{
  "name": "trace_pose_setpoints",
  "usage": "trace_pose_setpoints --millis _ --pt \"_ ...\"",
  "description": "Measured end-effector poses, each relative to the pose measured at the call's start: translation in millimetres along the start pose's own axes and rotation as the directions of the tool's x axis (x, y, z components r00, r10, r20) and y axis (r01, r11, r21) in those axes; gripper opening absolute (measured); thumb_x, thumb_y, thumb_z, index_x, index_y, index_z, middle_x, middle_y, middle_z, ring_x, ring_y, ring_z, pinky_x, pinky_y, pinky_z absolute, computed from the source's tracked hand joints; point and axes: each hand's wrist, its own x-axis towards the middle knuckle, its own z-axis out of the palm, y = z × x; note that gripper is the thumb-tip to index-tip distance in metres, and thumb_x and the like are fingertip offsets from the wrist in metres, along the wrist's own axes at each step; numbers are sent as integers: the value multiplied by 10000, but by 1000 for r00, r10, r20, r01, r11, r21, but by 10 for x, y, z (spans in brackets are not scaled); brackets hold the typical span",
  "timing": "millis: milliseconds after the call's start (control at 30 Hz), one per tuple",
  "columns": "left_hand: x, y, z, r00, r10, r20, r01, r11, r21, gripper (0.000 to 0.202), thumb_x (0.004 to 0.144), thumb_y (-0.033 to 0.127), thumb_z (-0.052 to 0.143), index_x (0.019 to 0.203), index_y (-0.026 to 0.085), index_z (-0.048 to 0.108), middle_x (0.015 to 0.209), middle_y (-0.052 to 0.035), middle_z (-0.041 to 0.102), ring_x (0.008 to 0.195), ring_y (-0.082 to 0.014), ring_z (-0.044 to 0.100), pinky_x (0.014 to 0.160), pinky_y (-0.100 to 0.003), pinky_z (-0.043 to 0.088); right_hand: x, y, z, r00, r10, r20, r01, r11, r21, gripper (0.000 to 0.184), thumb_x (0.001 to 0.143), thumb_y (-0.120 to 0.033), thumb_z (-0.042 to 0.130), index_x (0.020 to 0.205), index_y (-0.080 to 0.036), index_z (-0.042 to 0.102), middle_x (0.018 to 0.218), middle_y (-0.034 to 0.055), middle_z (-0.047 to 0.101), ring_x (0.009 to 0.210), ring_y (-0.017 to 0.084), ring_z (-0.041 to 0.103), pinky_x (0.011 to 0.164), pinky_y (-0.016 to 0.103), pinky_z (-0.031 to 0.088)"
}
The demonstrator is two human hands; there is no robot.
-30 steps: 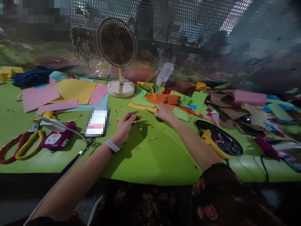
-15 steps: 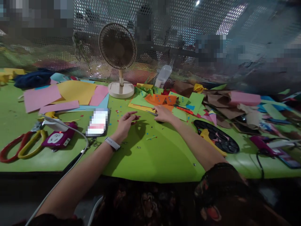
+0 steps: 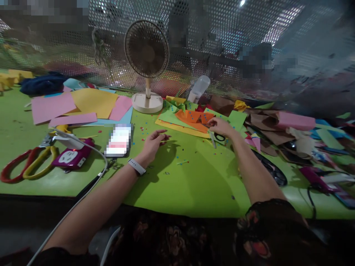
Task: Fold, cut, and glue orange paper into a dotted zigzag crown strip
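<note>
My left hand (image 3: 153,146) hovers over the green tabletop, fingers loosely apart with nothing in them; a watch with a pale band (image 3: 137,167) is on that wrist. Further right, my right hand (image 3: 221,127) is at the right end of an orange folded paper piece (image 3: 191,119). Its fingertips are pinched together, and what they hold, if anything, is too small to make out. Small scissors (image 3: 213,140) with a dark handle show just below this hand, blades pointing toward me; whether the hand touches them is unclear. Green papers with blue dots (image 3: 212,112) lie behind.
A phone (image 3: 119,140), a purple power socket (image 3: 73,157) with a white cable and large red-and-yellow-handled shears (image 3: 39,162) lie left. A fan (image 3: 146,103) stands behind. Coloured sheets (image 3: 93,103), brown paper (image 3: 262,120) and a black palette (image 3: 273,170) surround the work area.
My right hand has moved right along the orange paper, and the scissors now show below it with blades toward me. My left hand stays almost in place. The view has shifted slightly.
</note>
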Motion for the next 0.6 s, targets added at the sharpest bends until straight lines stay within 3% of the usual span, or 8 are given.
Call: trace_pose_setpoints --millis 100,200,300,367,467,600 --pt "-2 6 8 1000 -6 -7 6 1000 3 121 844 178 639 937 186 716 868 -80 743 833 -185 675 803 -351 504 20 0 16 996 45 -79 -50 997 -61 148 704 -106 671 819 -198 665 868 115 637 901 320 609 831 491 443" --pt "-3 14 16 1000 -10 -19 10 1000 8 124 837 174 644 937 184 718 868 -81 744 829 -184 674 799 -349 508 52 -184 113 995 8 -101 -21 992 -123 232 730 -69 657 949 -144 672 1068 195 611 1105 371 535 953 546 359" --pt "-7 21 20 999 -18 -30 18 1000 6 124 821 180 661 931 178 716 854 -79 744 800 -169 671 762 -322 507 87 -518 282 987 -160 23 161 975 -153 337 768 -85 633 1089 -182 664 1203 155 613 1158 310 529 995 446 379" --pt "-13 25 19 999 -21 -27 21 1000 4 136 806 190 679 936 171 714 850 -76 743 785 -154 670 745 -298 503 113 -751 399 945 -289 153 315 931 -187 341 787 -120 626 1118 -192 666 1240 143 617 1165 296 540 988 412 399" --pt "-21 27 14 1000 -23 -15 23 1000 -2 168 790 202 694 952 159 707 851 -68 744 785 -139 671 745 -276 503 157 -998 516 910 -340 237 394 887 -241 318 795 -90 579 1089 -155 683 1190 171 646 1132 312 567 954 431 413" --pt "-22 20 13 999 -34 -10 34 999 -4 149 813 188 669 953 153 705 841 -70 745 779 -138 676 735 -272 505 206 -1098 544 900 -324 292 430 775 -463 323 843 -82 503 1113 -115 679 1142 201 669 1088 321 593 899 438 439"
